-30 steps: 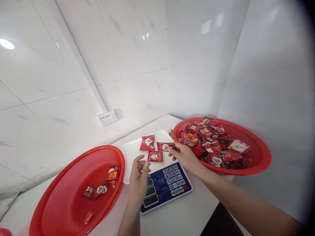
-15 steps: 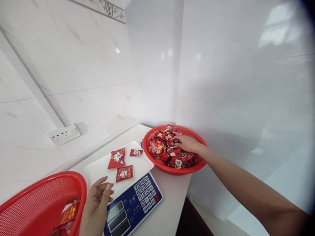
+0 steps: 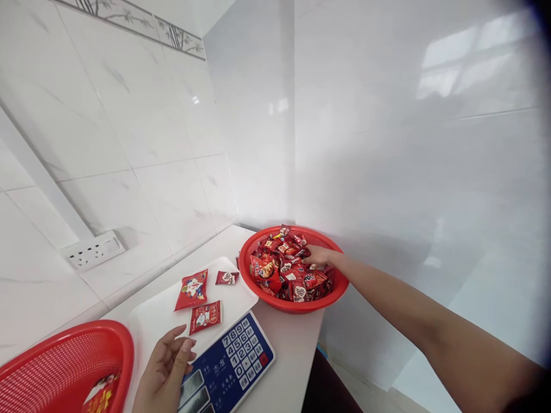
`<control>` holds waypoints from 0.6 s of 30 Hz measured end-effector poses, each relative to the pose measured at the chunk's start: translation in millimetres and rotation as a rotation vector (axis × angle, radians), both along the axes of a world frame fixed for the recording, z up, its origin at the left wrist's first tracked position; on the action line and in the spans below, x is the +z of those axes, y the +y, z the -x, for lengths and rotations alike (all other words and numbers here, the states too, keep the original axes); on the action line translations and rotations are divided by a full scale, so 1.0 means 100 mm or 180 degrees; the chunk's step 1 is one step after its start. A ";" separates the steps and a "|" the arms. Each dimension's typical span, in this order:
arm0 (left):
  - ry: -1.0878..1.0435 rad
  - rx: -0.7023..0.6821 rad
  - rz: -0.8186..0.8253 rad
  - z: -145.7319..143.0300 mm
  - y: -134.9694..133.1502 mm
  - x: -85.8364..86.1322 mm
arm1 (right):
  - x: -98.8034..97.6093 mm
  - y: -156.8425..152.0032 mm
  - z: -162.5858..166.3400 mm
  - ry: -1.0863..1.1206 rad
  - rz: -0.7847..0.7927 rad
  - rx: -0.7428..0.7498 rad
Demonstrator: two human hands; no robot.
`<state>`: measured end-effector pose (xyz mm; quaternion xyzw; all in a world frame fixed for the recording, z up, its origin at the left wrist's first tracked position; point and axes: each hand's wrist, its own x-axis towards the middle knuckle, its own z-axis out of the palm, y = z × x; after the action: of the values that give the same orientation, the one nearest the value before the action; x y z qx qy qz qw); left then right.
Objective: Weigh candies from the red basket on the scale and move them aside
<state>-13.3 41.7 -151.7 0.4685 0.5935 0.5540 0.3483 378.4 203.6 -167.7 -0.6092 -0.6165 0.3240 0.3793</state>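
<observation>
Poster: Counter is carrying two red baskets, right? The full basket is sitting at the far right corner, the other basket is poking in at the near left edge, and the scale is sitting between them.

Reply: Yep. The right hand is reaching into the full basket with its fingers lying among the snack packets, so I'm not seeing whether it's pinching one. The left hand is resting at the scale's near edge, loosely curled and holding nothing.

Poster: How are those packets going to handle?

Reply: I'm guessing light, crinkly and slippery. I'd be pinching a sealed end, not squeezing the middle.

Poster: Anything differing from a second ago?

Reply: Back then the right hand was laying a packet on the scale. Now three packets are lying there and that hand is sitting over in the pile.
</observation>
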 end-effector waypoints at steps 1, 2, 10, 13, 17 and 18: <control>-0.0011 -0.0008 0.0014 -0.01 0.00 0.00 | 0.02 0.00 -0.01 0.0076 0.0087 0.0016; -0.0022 0.0008 0.0006 -0.02 -0.01 0.01 | 0.05 -0.01 -0.02 0.0141 0.0179 0.0030; -0.0062 0.0070 -0.0073 -0.07 -0.05 -0.01 | 0.38 -0.10 0.08 0.0934 0.0546 0.0148; -0.0071 0.0091 -0.0065 -0.05 -0.05 -0.02 | 0.49 -0.14 0.19 0.1119 0.0651 0.0216; -0.0094 0.0095 -0.0083 -0.04 -0.06 -0.01 | 0.59 -0.21 0.40 0.1220 0.0642 0.0452; -0.0071 0.0060 -0.0061 -0.04 -0.05 0.00 | 0.62 -0.24 0.48 0.1206 0.0560 0.0510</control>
<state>-9.4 36.4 -151.5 0.4601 0.5886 0.5681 0.3451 330.1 179.3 -105.9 -0.5173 -0.5499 0.5143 0.4069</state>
